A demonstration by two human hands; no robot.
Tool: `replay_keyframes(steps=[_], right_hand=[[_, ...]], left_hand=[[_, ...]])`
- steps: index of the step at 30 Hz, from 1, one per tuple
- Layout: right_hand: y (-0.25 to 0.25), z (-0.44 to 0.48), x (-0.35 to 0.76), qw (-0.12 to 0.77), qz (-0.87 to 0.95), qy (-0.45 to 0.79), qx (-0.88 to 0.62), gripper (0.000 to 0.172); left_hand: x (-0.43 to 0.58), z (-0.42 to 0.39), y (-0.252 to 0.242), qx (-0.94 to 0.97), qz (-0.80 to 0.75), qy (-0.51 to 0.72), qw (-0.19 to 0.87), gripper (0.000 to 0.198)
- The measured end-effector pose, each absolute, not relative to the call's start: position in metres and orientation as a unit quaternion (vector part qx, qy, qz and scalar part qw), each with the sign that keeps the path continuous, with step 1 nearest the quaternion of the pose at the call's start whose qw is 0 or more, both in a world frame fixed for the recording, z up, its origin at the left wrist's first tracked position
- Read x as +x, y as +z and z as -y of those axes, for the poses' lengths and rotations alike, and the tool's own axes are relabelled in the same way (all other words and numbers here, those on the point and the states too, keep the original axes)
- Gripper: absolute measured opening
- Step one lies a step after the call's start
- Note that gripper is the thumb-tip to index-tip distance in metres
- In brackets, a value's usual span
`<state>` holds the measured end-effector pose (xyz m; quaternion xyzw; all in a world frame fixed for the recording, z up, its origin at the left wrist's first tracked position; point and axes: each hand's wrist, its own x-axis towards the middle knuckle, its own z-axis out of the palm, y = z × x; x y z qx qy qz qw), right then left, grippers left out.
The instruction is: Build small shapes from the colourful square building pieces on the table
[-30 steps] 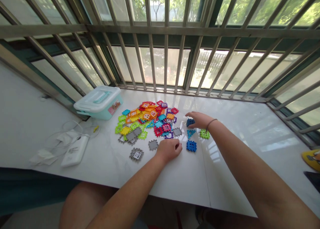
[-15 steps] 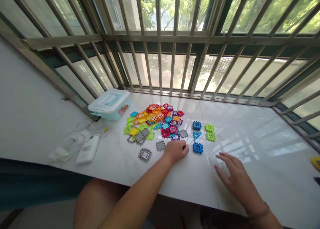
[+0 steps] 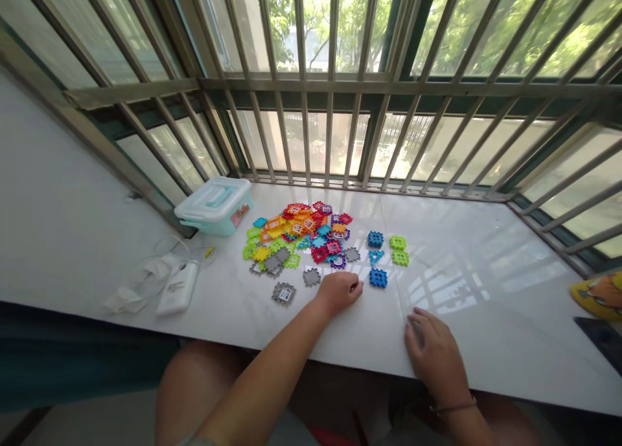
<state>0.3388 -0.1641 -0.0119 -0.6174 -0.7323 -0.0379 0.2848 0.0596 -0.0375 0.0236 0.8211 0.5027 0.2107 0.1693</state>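
Left hand (image 3: 339, 292) curled on counter (image 3: 490, 349), grip unclear, just left of blue tile (image 3: 378, 278); right hand (image 3: 432, 346) open, empty, near edge, tile pile (image 3: 296, 233) far left.

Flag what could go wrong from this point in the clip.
The left hand rests close to the blue square piece and the gray piece, so a careless movement could knock them out of place. The separated pieces also lie only a little apart from the colorful pile, so a bump might mix them back in.
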Motion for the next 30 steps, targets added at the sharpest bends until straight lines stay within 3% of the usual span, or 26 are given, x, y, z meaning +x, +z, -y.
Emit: replay_keyframes(steps=[3,6,11,18,21,30], right_hand=[[-0.013,0.166,0.34,0.291,0.729,-0.033,-0.619,0.024],[-0.014,0.166,0.34,0.297,0.724,-0.031,-0.621,0.021],[-0.015,0.166,0.339,0.299,0.72,-0.03,-0.625,0.02],[-0.016,0.166,0.341,0.3,0.72,-0.028,-0.626,0.019],[-0.016,0.167,0.34,0.298,0.719,-0.03,-0.626,0.019],[-0.011,0.167,0.338,0.305,0.714,-0.03,-0.629,0.018]], left_hand=[[0.039,0.054,0.03,0.826,-0.489,0.235,0.154,0.03],[-0.001,0.069,0.036,0.819,-0.481,0.303,0.075,0.026],[-0.093,0.065,0.039,0.754,-0.57,0.326,-0.015,0.017],[-0.15,0.029,0.036,0.729,-0.662,0.174,-0.018,0.029],[-0.15,0.022,0.04,0.736,-0.666,0.125,0.003,0.019],[-0.141,0.023,0.039,0.723,-0.657,0.211,-0.041,0.012]])
